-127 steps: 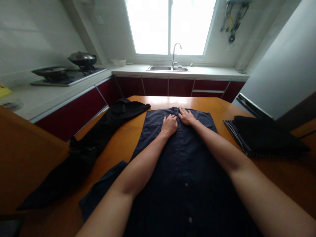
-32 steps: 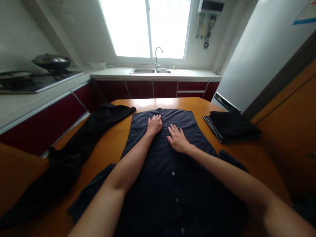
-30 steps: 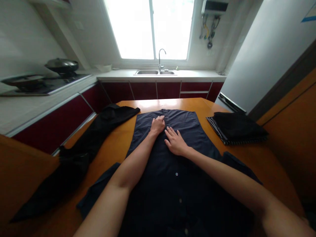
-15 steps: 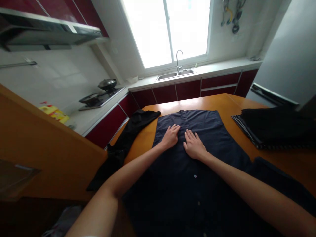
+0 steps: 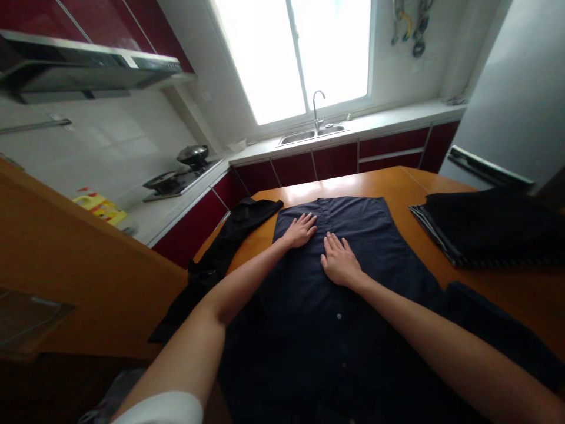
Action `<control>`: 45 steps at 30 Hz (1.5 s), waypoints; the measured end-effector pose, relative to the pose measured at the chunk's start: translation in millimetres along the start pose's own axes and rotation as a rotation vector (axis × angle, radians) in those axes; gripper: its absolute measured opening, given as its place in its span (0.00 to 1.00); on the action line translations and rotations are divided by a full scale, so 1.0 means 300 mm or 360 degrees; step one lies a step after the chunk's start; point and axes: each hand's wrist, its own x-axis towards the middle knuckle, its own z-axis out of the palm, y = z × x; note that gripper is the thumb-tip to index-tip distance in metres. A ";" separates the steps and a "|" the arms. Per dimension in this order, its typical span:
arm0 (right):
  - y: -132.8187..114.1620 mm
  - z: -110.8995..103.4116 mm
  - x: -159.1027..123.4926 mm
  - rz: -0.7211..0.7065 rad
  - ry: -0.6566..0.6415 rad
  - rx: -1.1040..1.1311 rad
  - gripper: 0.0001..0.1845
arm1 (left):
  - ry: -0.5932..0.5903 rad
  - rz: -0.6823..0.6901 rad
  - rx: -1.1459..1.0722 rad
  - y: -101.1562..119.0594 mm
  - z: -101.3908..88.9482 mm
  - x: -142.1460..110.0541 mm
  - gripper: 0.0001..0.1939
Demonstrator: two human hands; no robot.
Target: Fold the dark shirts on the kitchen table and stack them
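A dark navy buttoned shirt lies flat on the orange wooden table, hem away from me. My left hand rests palm down on the shirt's left half, fingers stretched out. My right hand lies flat on the button strip a little nearer to me, fingers spread. Neither hand holds anything. A shirt sleeve spreads out to the right on the table.
A loose black garment hangs over the table's left edge. A folded pile of dark clothes sits at the right. Beyond are red cabinets, a sink with a tap, a stove with a wok, and a grey fridge.
Both hands have slid back from the shirt's far hem toward me, the right further than the left. My view has swung left and tilted, showing the stove side and extractor hood.
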 end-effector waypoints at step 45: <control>-0.013 -0.018 0.013 0.0126 0.0070 0.0182 0.38 | -0.0290 0.1056 -0.0198 0.589 -0.034 0.437 0.30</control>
